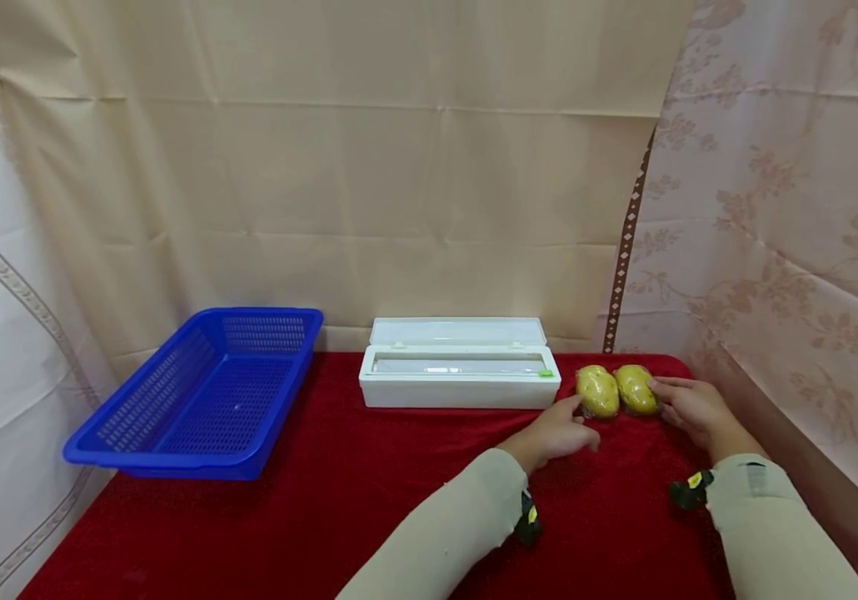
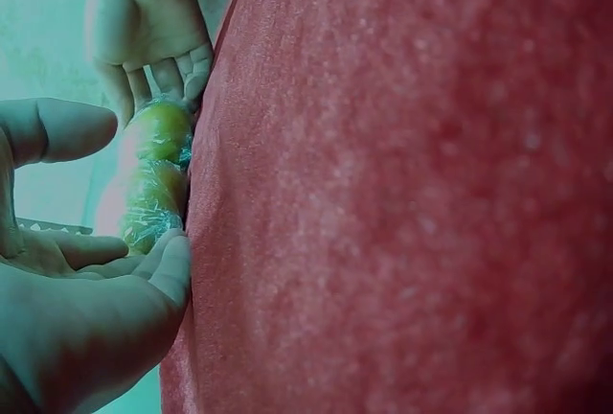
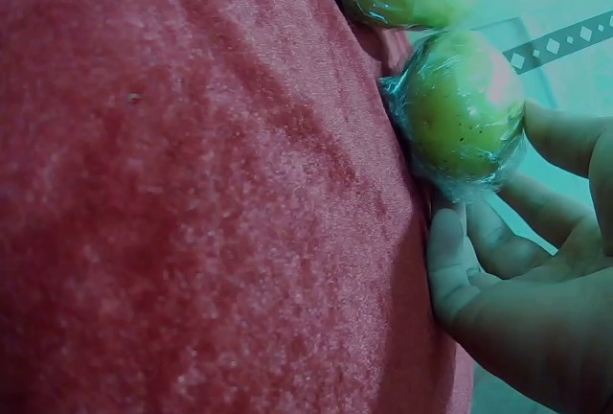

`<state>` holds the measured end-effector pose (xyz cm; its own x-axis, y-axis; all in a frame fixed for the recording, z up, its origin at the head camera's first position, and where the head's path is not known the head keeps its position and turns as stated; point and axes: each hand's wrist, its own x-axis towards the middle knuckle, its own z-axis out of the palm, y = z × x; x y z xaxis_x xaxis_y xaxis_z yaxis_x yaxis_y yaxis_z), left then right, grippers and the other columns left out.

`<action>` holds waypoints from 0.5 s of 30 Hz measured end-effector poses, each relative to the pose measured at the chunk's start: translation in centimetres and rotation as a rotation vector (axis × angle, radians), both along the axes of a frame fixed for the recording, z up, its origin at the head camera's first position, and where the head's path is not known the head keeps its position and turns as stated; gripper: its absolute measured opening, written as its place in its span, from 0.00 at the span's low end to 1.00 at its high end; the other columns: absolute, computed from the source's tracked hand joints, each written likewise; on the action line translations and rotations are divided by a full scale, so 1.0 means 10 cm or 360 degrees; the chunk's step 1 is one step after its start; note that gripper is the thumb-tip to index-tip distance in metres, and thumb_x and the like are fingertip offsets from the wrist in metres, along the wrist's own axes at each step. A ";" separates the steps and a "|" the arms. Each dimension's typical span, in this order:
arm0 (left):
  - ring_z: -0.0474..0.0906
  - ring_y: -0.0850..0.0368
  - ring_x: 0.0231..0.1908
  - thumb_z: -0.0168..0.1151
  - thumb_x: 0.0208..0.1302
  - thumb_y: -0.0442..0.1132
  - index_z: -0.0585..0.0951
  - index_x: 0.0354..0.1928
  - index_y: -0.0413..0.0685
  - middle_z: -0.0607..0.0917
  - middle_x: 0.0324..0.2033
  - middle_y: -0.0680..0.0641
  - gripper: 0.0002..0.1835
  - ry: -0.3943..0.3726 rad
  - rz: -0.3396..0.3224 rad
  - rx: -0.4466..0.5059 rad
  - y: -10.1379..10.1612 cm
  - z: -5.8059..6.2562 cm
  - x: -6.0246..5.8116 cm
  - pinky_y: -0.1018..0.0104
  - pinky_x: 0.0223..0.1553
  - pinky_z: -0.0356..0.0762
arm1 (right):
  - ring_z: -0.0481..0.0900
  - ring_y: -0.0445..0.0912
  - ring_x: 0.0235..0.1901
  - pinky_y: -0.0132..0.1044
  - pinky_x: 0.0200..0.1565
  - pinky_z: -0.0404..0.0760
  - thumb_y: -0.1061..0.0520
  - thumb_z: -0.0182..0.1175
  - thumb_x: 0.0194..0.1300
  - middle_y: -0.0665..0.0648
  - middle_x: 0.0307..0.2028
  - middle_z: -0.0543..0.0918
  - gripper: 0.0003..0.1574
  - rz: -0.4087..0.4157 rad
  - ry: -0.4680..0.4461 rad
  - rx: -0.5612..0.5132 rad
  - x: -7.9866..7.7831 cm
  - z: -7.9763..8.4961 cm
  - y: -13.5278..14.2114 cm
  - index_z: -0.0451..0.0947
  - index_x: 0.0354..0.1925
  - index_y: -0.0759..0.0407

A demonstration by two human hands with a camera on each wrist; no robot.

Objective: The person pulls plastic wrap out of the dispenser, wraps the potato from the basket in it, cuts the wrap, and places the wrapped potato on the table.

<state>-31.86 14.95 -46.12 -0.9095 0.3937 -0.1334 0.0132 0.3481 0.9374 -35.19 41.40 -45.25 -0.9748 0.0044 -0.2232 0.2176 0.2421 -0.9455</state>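
Two yellow oval fruits, each wrapped in clear film, lie side by side on the red cloth. My left hand [image 1: 555,435] is beside the left wrapped fruit [image 1: 597,392], fingertips right at its near left edge. In the left wrist view its thumb stands well apart from the fingers [image 2: 170,265]. My right hand [image 1: 695,410] touches the outer side of the right wrapped fruit [image 1: 636,389] with extended fingers. In the right wrist view, dark specks show on that fruit [image 3: 460,112], and fingertips rest against its film.
Left of the fruits stands a white cling film dispenser [image 1: 459,396], lid raised, with a green slider [image 1: 545,373] on its track. A blue plastic basket [image 1: 249,462] sits at the left of the red-covered table [image 1: 369,517]. Curtains hang behind and at both sides.
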 end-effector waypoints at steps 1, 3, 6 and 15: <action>0.77 0.57 0.66 0.72 0.52 0.33 0.69 0.76 0.56 0.80 0.67 0.50 0.46 0.0005 -0.0005 0.0004 0.00 0.00 0.00 0.64 0.66 0.72 | 0.76 0.22 0.39 0.26 0.44 0.80 0.43 0.55 0.79 0.31 0.38 0.77 0.50 -0.0002 -0.0003 -0.0002 0.00 0.00 0.00 0.48 0.78 0.74; 0.77 0.57 0.65 0.72 0.52 0.33 0.69 0.76 0.56 0.80 0.67 0.50 0.46 0.0011 -0.0012 0.0003 -0.01 0.00 0.00 0.64 0.66 0.73 | 0.75 0.22 0.41 0.30 0.50 0.81 0.43 0.54 0.79 0.32 0.42 0.79 0.51 -0.0002 -0.0015 0.0004 0.00 -0.01 0.01 0.47 0.79 0.74; 0.78 0.57 0.65 0.72 0.53 0.34 0.70 0.76 0.57 0.80 0.66 0.50 0.45 0.0000 -0.0015 -0.0004 -0.02 0.01 0.01 0.63 0.67 0.72 | 0.78 0.32 0.57 0.42 0.66 0.76 0.41 0.52 0.79 0.48 0.59 0.81 0.51 -0.0007 -0.0038 0.0031 0.00 -0.02 -0.01 0.45 0.79 0.73; 0.78 0.56 0.64 0.72 0.55 0.34 0.71 0.75 0.57 0.81 0.64 0.49 0.43 0.0000 -0.0006 0.0025 -0.03 -0.02 0.03 0.62 0.64 0.74 | 0.44 0.62 0.79 0.55 0.77 0.54 0.40 0.42 0.82 0.71 0.80 0.44 0.49 -0.0029 -0.0073 0.0061 0.04 -0.02 -0.08 0.39 0.80 0.73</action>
